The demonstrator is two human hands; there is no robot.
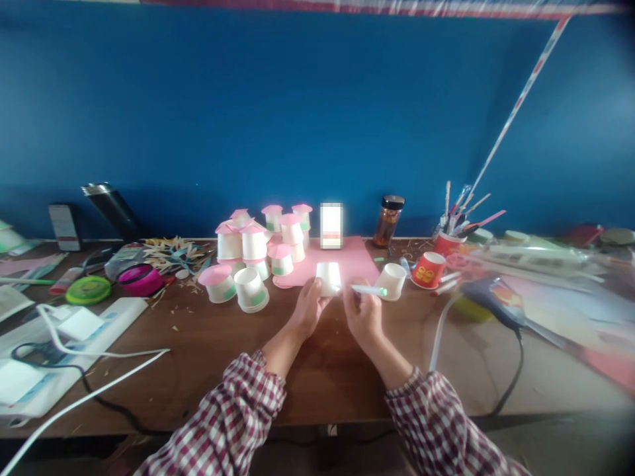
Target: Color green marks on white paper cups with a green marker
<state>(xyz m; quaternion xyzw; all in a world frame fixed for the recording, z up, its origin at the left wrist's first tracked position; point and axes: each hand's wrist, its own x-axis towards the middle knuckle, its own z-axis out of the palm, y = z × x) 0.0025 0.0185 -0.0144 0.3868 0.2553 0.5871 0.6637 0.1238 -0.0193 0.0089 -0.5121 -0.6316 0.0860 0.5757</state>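
Observation:
My left hand (pixel 310 307) is closed around the lower left side of a white paper cup (pixel 328 278), held upside down above the table. In my right hand (pixel 364 314) is a white marker with a green end (pixel 370 290), its other end pointing left near the cup. Just right of that hand a second white paper cup (pixel 392 281) stands on the table. To the left are white cups with green patches (pixel 251 289), several of them topped with pink paper roofs (pixel 254 229). A pink paper sheet (pixel 354 254) lies behind my hands.
A power strip (pixel 119 324) with white cables lies at left, near a magenta tape roll (pixel 140 279). A red cup (pixel 428 270), a brush-filled cup (pixel 450 244) and a glue gun (pixel 489 297) are at right. Behind stand a lit phone (pixel 331 225) and a jar (pixel 389 221).

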